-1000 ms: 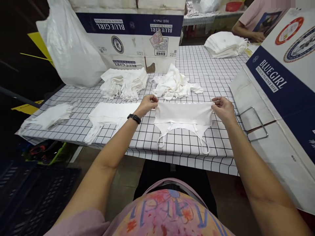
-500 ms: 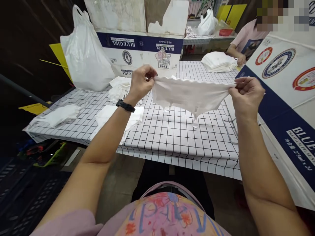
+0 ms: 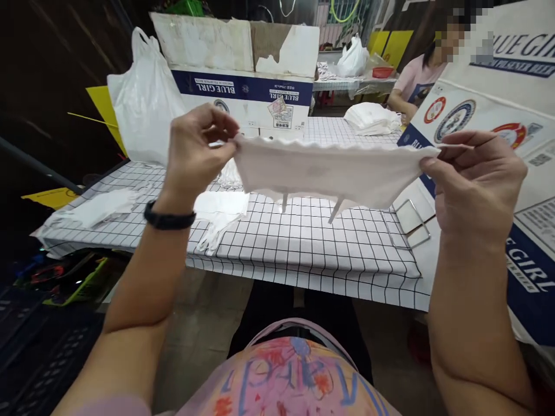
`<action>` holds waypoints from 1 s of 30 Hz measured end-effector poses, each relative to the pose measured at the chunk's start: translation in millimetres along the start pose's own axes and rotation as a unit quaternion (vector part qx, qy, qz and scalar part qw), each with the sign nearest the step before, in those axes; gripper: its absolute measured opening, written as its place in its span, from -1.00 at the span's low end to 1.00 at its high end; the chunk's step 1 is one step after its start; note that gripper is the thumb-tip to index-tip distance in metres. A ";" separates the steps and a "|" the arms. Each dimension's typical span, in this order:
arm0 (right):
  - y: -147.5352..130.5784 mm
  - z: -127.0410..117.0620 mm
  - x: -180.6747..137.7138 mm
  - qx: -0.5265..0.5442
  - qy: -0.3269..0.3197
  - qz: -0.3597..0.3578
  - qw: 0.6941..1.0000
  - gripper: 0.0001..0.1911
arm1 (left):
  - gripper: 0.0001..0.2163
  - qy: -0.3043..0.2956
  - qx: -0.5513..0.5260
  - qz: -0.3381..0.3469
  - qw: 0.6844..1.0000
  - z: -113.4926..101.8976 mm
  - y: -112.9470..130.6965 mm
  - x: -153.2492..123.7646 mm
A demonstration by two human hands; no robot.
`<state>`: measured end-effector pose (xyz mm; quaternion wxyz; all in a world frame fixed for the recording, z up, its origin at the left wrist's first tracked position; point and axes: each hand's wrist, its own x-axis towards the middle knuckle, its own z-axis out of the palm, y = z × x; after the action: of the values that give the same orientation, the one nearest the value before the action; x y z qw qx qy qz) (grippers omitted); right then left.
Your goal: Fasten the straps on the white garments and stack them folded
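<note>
Garment (image 3: 329,170) at full width in mid-air: pinching one upper corner between thumb and fingers of the left hand (image 3: 197,153), pinching the opposite corner likewise with the right hand (image 3: 481,179). Holding it above the table (image 3: 303,248), out in front of the body, with the scalloped edge (image 3: 321,147) uppermost. Gripping only at the far ends, probably so as to leave the broad middle panel uncovered. Spacing both hands wide, likely for tautness along the top of such soft cloth; leaving the lower edge free and letting thin straps (image 3: 333,211) dangle from it, at a height above the table impossible to tell.

Having a group of white pieces (image 3: 223,208) just beyond the left wrist, partly hidden by the forearm, and a separate white pile (image 3: 102,205) farther left, perhaps set apart to avoid mixing. Leaving the stretch of table directly under the garment to the checked cover alone, seemingly for working room. Facing a cardboard carton (image 3: 277,84) at the back, with a plastic bag (image 3: 143,110) standing beside it, both probably out there for staying clear of the arms. Working alongside another large carton (image 3: 537,196) on the right, close behind the right hand, with a wire frame (image 3: 420,218) at its near side, below the garment's end.
</note>
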<state>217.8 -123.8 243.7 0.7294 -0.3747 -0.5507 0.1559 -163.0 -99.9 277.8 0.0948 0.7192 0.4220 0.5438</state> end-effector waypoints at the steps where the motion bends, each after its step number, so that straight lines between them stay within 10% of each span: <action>1: -8.1 -6.2 -7.9 0.008 -0.008 0.027 1.000 -0.66 | -0.83 -0.004 -0.013 -0.017 1.000 -4.7 5.4 -10.9; 6: -0.1 -32.3 -44.9 0.000 -0.064 0.169 0.984 -0.60 | -0.82 -0.047 -0.082 -0.111 0.989 -0.3 -6.6 -53.0; 12: 113.4 -28.8 -88.6 -0.132 -0.155 0.329 0.922 -0.66 | -0.93 -0.157 -0.041 -0.248 0.955 76.8 -104.8 -92.7; 19: 192.3 -7.1 -91.2 -0.255 -0.164 0.308 0.902 -0.70 | -0.84 -0.185 0.045 -0.253 0.949 133.2 -175.5 -93.2; 30: 228.8 4.7 -79.4 -0.315 -0.172 0.223 0.907 -0.76 | -0.73 -0.281 0.227 -0.142 0.922 159.6 -182.3 -87.9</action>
<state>228.6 -19.4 25.4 0.4138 -0.6649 -0.5905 0.1949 -121.9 3.2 45.2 0.1197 0.7769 0.5883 0.1898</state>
